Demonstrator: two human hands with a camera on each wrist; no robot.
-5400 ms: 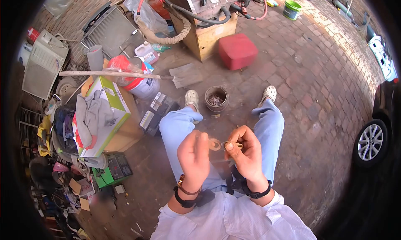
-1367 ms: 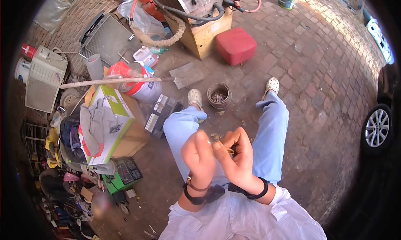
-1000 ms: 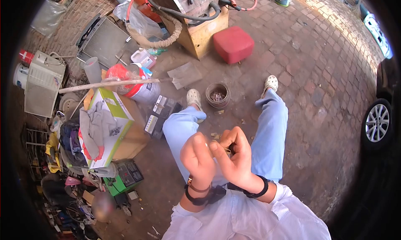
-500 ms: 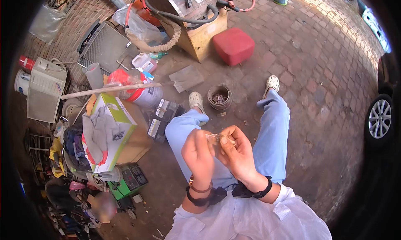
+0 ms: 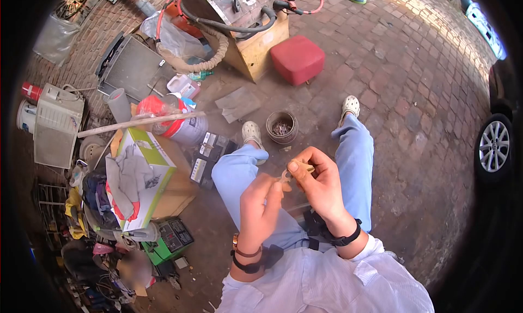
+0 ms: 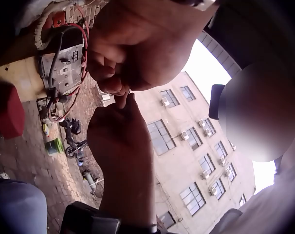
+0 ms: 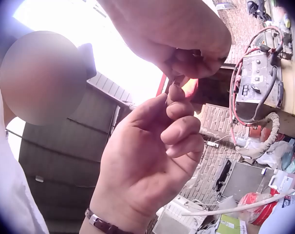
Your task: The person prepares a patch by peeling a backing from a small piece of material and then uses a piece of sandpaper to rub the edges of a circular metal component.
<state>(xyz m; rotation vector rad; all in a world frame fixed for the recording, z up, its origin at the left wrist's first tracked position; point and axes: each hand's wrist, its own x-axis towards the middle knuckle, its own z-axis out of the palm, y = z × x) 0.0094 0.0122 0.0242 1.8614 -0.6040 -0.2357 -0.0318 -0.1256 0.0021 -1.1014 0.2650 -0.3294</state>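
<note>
In the head view both hands meet in front of the lap, above the ground between the knees. My left hand (image 5: 257, 207) pinches a small pale, curved piece (image 5: 285, 176) between thumb and fingers. From the other side my right hand (image 5: 322, 189) grips with thumb and forefinger at the same piece, and a brass-coloured flat bit (image 5: 310, 169) sticks out between its fingers. I cannot tell what kind of thing the piece is. In the right wrist view the fingertips of the left hand (image 7: 152, 151) come right up to those of the right hand, mostly hiding the piece.
A round pot (image 5: 283, 139) with scraps in it stands between the feet. Beyond it are a red stool (image 5: 297, 60) and a machine with cables (image 5: 239, 11). A car battery (image 5: 202, 172), a box (image 5: 158, 171) and a long-handled shovel (image 5: 237, 103) lie to the left. A car wheel (image 5: 494, 144) is at right.
The fingertips, pressed together about a second ago and hiding the piece, now sit slightly apart with it showing between them. The right hand has moved a little up and right. The head view has shifted slightly.
</note>
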